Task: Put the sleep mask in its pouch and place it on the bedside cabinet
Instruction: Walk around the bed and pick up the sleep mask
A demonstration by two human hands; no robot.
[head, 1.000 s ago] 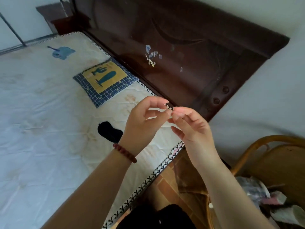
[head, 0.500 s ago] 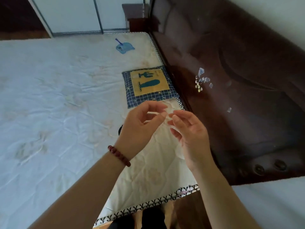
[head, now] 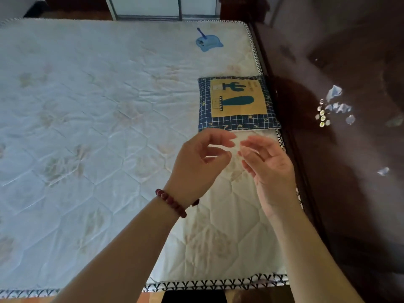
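Note:
Both my hands hover over the right side of the white quilted mattress (head: 98, 132), fingertips a little apart from each other. My left hand (head: 201, 162), with a red bead bracelet on its wrist, has its fingers loosely curled and nothing visible in them. My right hand (head: 269, 169) is open with spread fingers. No black sleep mask shows; my left hand and wrist cover the spot where it lay. A small light-blue pouch (head: 208, 42) with a blue cord lies near the mattress's far right corner. A dark wooden cabinet (head: 234, 7) stands beyond that corner.
A blue checked cushion (head: 238, 103) with a yellow cactus panel lies against the dark wooden headboard (head: 338, 171) on the right. Stickers (head: 334, 106) dot the headboard. White wardrobe doors (head: 153, 5) stand past the bed's far end.
The view has swung left, over the bed. My fingertips, pinched together a second ago, have come apart. The black mask, seen earlier beside my left wrist, is now hidden.

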